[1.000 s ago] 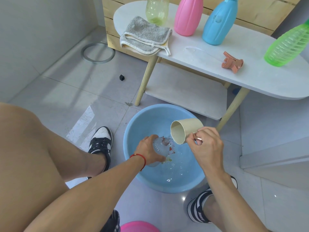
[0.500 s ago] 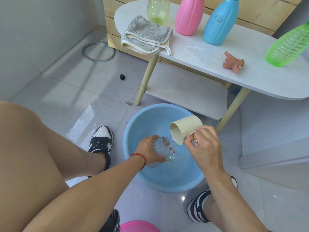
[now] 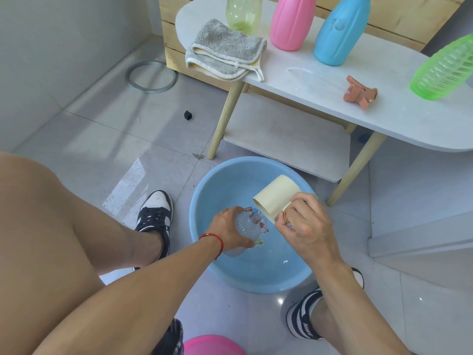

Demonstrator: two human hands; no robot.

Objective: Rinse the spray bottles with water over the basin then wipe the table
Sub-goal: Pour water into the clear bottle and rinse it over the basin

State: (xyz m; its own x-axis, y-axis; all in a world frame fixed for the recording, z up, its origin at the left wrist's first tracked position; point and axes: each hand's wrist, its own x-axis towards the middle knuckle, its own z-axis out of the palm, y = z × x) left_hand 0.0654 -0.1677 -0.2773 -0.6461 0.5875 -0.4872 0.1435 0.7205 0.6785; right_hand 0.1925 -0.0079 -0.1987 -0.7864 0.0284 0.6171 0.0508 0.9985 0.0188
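My left hand (image 3: 227, 230) grips a clear spray bottle (image 3: 247, 226) without its nozzle, held over the blue basin (image 3: 204, 201) on the floor. My right hand (image 3: 304, 226) holds a cream cup (image 3: 275, 194) by its handle, tipped far over with its mouth down against the bottle's open neck. On the white table (image 3: 399, 119) stand a yellow-green bottle (image 3: 243, 14), a pink bottle (image 3: 291, 21), a blue bottle (image 3: 340, 32) and a green bottle (image 3: 445, 67). A grey folded cloth (image 3: 225, 49) lies on the table's left end. A salmon spray nozzle (image 3: 359, 94) lies near a wet patch.
The table has wooden legs and a lower shelf (image 3: 286, 134) just behind the basin. My two feet in black-and-white shoes flank the basin. A pink round object (image 3: 212, 345) sits at the bottom edge. A grey ring (image 3: 152, 76) and a small black cube (image 3: 188, 115) lie on the floor.
The cup has tipped further over the bottle's neck, its mouth turning downward. The bottle stays in place over the basin.
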